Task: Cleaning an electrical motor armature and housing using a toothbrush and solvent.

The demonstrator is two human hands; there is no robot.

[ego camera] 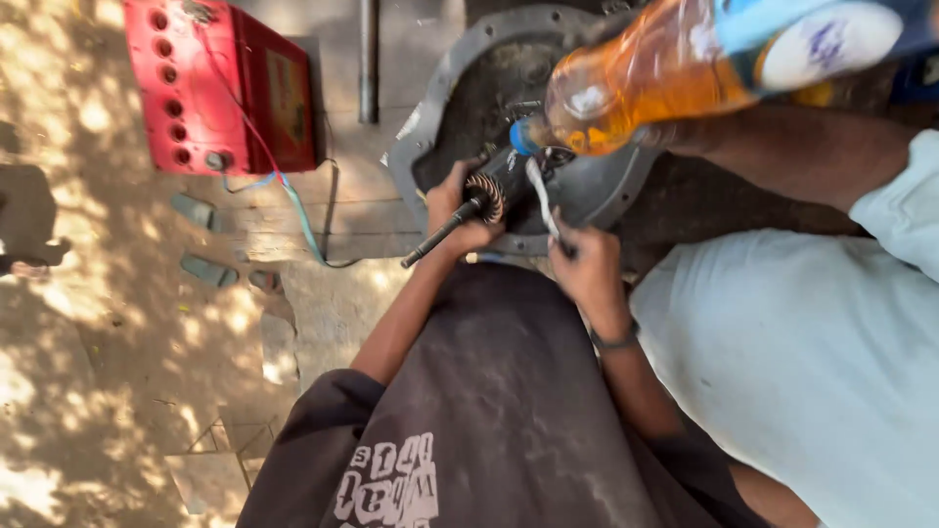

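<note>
A tilted bottle of amber liquid (646, 83) and a co-worker's forearm (802, 147) crowd the grey round housing (606, 191) from the right; bare ground (117, 293) lies open left of the geared shaft (469, 210)

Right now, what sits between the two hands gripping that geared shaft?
In the head view, between the left hand and right hand lie the shaft's toothed gear, its dark body and a white strip; a tilted bottle's mouth hangs above.

Red battery (220, 86) (wires trailing), steel pipe (368, 61)

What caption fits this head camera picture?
Left hand grips a geared shaft, right hand beside it, while a tilted bottle of amber liquid hangs above.
</note>
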